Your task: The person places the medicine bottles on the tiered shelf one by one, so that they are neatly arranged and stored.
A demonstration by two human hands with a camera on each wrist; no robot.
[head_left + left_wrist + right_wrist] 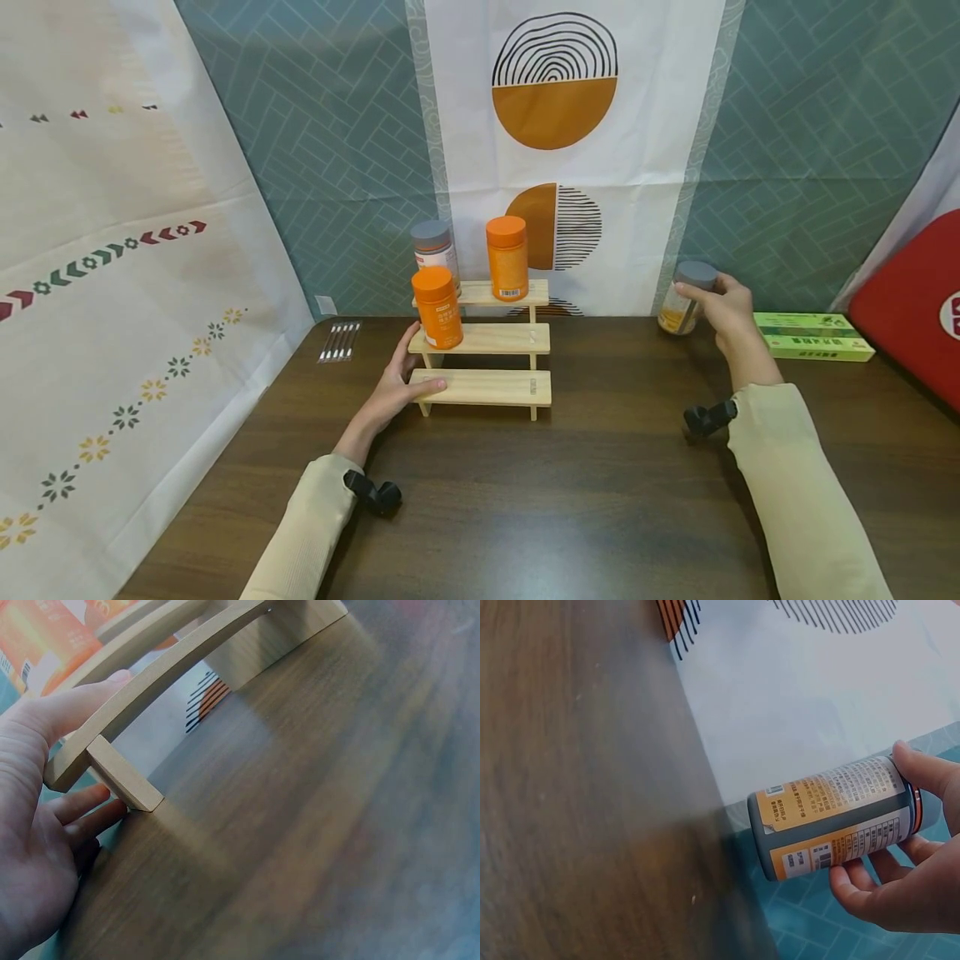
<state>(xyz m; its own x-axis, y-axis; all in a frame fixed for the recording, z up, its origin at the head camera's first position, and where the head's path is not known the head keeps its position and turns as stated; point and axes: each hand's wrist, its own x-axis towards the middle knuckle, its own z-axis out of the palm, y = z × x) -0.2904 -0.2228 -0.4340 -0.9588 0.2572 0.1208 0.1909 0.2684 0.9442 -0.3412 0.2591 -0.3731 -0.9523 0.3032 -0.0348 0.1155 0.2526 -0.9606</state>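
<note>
My right hand (726, 310) grips a grey-lidded supplement bottle (825, 821) near its lid, thumb on one side and fingers on the other. The bottle is at the table's back edge; I cannot tell whether its base touches the wood. At the left end of a three-tier wooden display rack (487, 386), my left hand (395, 385) holds on with its thumb over the lowest tier and fingers by the side leg. An orange bottle (438, 310) stands on the middle tier. Another orange bottle (507, 258) and a partly hidden grey-lidded bottle (432, 237) occupy the top tier.
A pack of cotton swabs (341, 341) lies left of the rack. On the right are a green-yellow box (813, 337) and a red object (918, 308) at the edge. Patterned cloth (352, 158) hangs along the table's back.
</note>
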